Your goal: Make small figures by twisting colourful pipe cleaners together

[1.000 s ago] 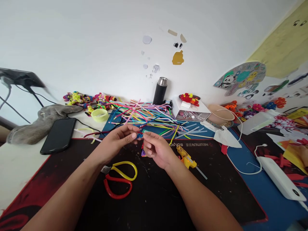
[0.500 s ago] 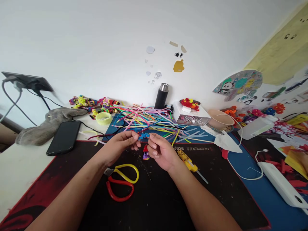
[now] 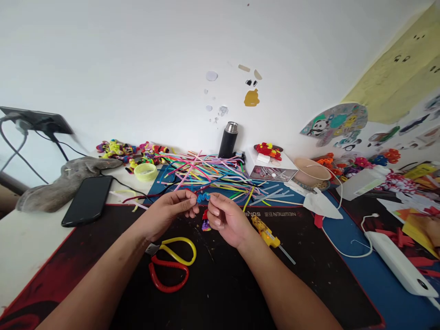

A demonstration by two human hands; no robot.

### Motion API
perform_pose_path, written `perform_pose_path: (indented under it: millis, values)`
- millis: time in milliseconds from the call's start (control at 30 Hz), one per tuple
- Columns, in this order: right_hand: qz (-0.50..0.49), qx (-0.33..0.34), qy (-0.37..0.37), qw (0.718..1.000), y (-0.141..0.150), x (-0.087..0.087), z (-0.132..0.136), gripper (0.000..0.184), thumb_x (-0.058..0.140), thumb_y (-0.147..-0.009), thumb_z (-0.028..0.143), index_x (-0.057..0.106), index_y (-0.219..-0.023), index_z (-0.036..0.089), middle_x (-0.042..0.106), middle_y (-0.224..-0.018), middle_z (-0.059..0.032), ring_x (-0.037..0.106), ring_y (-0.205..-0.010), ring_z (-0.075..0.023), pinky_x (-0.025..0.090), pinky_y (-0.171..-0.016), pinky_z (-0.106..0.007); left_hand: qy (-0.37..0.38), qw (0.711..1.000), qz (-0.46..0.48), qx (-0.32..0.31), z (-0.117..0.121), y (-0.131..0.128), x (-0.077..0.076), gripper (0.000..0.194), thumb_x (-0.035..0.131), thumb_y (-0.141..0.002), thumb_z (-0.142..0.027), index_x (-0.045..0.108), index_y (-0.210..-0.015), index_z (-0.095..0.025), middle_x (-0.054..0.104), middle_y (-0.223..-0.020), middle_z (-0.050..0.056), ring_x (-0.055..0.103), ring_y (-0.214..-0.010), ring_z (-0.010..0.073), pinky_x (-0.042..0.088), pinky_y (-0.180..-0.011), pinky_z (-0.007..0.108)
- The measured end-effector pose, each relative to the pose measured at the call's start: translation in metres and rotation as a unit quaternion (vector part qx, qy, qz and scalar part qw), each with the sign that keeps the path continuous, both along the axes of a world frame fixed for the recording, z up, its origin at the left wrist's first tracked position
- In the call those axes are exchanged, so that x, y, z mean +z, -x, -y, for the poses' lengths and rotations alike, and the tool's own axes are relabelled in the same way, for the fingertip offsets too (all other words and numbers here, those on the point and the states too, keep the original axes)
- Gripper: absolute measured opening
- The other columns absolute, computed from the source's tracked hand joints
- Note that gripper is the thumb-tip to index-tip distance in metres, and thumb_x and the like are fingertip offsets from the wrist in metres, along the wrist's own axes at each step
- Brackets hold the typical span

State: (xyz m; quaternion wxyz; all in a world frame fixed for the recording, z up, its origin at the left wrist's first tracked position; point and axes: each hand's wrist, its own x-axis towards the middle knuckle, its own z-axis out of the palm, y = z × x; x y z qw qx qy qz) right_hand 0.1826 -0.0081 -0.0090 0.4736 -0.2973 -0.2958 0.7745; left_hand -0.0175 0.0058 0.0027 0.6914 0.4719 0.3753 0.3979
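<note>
A short blue pipe cleaner (image 3: 203, 197), bent into wavy curls, stretches between my two hands above the dark mat. My left hand (image 3: 174, 207) pinches its left end between thumb and forefinger. At the other end, my right hand (image 3: 227, 215) grips it the same way, with the remaining fingers curled in. Below and partly behind the right fingers lies a small red and purple piece (image 3: 206, 222). Scissors (image 3: 172, 263) with one yellow and one red handle rest under my left forearm, their blades hidden by it. Right of my right hand lies a yellow glue gun (image 3: 266, 231) with a glue stick in it.
Many coloured pipe cleaners (image 3: 209, 172) are heaped at the back, before a black flask (image 3: 228, 141). A phone (image 3: 87, 200) and a roll of tape (image 3: 145, 172) lie left. On the right are a white drawer box (image 3: 270, 165) and a white power strip (image 3: 397, 263).
The camera view has shifted slightly. Both hands still hold the blue pipe cleaner, and its visible stretch between the fingertips looks a little shorter.
</note>
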Motion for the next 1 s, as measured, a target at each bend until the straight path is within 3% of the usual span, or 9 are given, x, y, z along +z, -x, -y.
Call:
perform_pose_path:
  millis: [267, 467, 667, 833, 1000]
  values:
    - [0.02, 0.002, 0.001, 1.0, 0.0009, -0.0028, -0.0006, 0.043, 0.092, -0.077, 0.042, 0.056, -0.083, 0.02, 0.049, -0.059, 0.0097, 0.038, -0.043, -0.005, 0.015, -0.042, -0.022, -0.06, 0.996, -0.058, 0.015, -0.0005, -0.0007, -0.0011, 0.043, 0.086, -0.08, -0.06, 0.074, -0.081, -0.019, 0.073, -0.08, 0.003, 0.063, -0.075, 0.0179, 0.047, -0.075, 0.031]
    - [0.04, -0.025, -0.017, 0.999, -0.0006, -0.0068, -0.0024, 0.045, 0.088, -0.08, 0.055, 0.06, -0.09, 0.02, 0.051, -0.061, 0.0089, 0.041, -0.042, -0.0067, 0.018, -0.041, -0.022, -0.101, 0.988, -0.113, 0.019, -0.0005, -0.0009, 0.0013, 0.045, 0.081, -0.082, -0.065, 0.072, -0.082, -0.02, 0.072, -0.079, 0.002, 0.063, -0.075, 0.0193, 0.05, -0.076, 0.032]
    - [0.067, -0.002, -0.032, 0.997, 0.0042, -0.004, 0.0039, 0.044, 0.089, -0.081, 0.05, 0.056, -0.082, 0.02, 0.052, -0.062, 0.008, 0.042, -0.044, -0.0059, 0.019, -0.042, -0.022, -0.128, 0.982, -0.138, 0.008, 0.0024, -0.0034, 0.0024, 0.045, 0.076, -0.087, -0.065, 0.072, -0.083, -0.02, 0.072, -0.079, 0.003, 0.064, -0.077, 0.0201, 0.051, -0.078, 0.032]
    - [0.07, -0.038, -0.03, 0.996, 0.006, -0.0012, 0.0042, 0.048, 0.093, -0.075, 0.046, 0.053, -0.075, 0.021, 0.049, -0.058, 0.0091, 0.041, -0.043, -0.0059, 0.019, -0.043, -0.023, -0.126, 0.984, -0.122, -0.005, 0.0024, -0.0046, -0.0001, 0.041, 0.078, -0.088, -0.061, 0.073, -0.086, -0.02, 0.071, -0.08, 0.003, 0.063, -0.076, 0.0191, 0.05, -0.075, 0.031]
    - [0.048, -0.044, -0.011, 0.998, 0.0043, -0.002, 0.0016, 0.05, 0.095, -0.073, 0.046, 0.052, -0.076, 0.021, 0.048, -0.058, 0.0101, 0.039, -0.043, -0.0054, 0.017, -0.044, -0.023, -0.106, 0.991, -0.084, 0.011, 0.0025, -0.0051, 0.0, 0.042, 0.09, -0.077, -0.055, 0.075, -0.092, -0.02, 0.07, -0.084, 0.002, 0.063, -0.075, 0.0179, 0.051, -0.074, 0.031]
